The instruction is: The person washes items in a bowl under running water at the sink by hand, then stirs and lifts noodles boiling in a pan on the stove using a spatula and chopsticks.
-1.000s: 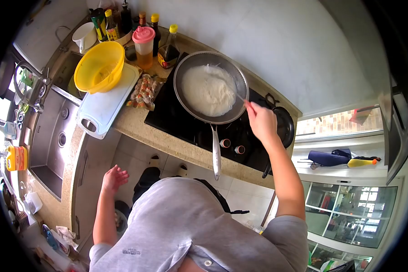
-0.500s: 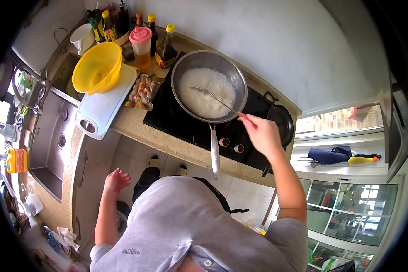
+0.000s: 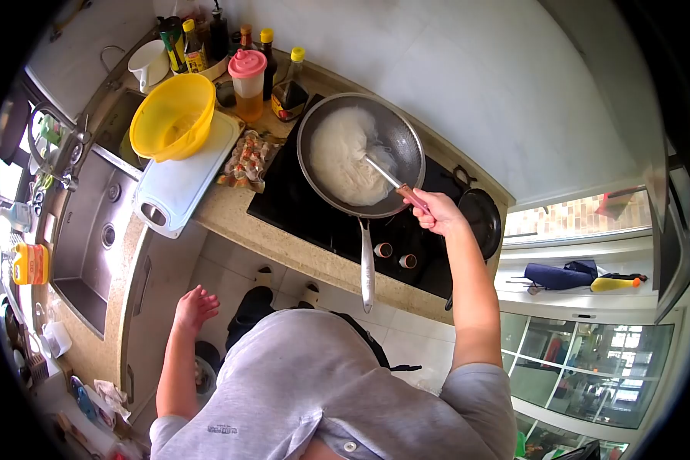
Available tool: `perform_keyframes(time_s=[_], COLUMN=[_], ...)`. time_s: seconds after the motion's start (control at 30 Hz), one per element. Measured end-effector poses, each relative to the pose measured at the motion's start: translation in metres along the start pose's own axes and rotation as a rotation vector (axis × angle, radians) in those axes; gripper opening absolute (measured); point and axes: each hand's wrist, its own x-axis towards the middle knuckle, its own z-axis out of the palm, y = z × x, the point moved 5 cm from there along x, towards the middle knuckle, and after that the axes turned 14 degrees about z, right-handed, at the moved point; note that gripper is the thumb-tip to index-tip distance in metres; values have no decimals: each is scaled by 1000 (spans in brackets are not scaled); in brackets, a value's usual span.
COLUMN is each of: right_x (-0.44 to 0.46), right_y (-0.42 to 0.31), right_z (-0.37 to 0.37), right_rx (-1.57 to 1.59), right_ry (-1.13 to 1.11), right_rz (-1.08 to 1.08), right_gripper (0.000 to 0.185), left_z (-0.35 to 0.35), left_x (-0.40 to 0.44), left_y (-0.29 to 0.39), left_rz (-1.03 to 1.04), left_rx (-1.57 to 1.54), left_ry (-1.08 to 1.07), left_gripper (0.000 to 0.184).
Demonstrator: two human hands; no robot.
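My right hand [image 3: 437, 213] is closed around the reddish-brown handle of a metal spatula [image 3: 389, 176]. The spatula's lower end is sunk in white, stringy food [image 3: 349, 149] that looks like noodles, so its blade is hidden. This food lies in a grey frying pan [image 3: 406, 138] with a long silver handle, standing on the black cooktop [image 3: 272, 203]. Away from the counter, my left hand [image 3: 196, 308] hangs in the air with fingers loosely apart and nothing in it.
Left of the pan are a packaged food bag [image 3: 247, 161], a light blue cutting board [image 3: 169, 195], a yellow bowl [image 3: 172, 119] and several sauce bottles [image 3: 290, 90]. A small black pan [image 3: 481, 222] is at the right. The sink [image 3: 92, 253] lies far left.
My right hand has turned and brought the spatula steeper, its end now dug into the white food, which has shifted and bunched. The whole view has moved slightly. My left hand stays open.
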Motion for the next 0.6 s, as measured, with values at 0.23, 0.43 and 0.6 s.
perform_keyframes(time_s=[0.23,0.43,0.6], right_x=[-35,-56,-78], right_y=[44,75,90], right_z=[-7,-20,-29], right_rx=[160,224,288], right_ry=[-85,-37,-1], right_rz=[-7,-98,-154], right_gripper=[37,38,37], left_z=[-8,6,13], left_x=[-8,-5,0], left_y=[-11,-2,5], left_rz=[-29,-27,-11], left_rx=[-50,-38,-37], left_ry=[21,-12,-37], left_gripper=[24,25,24])
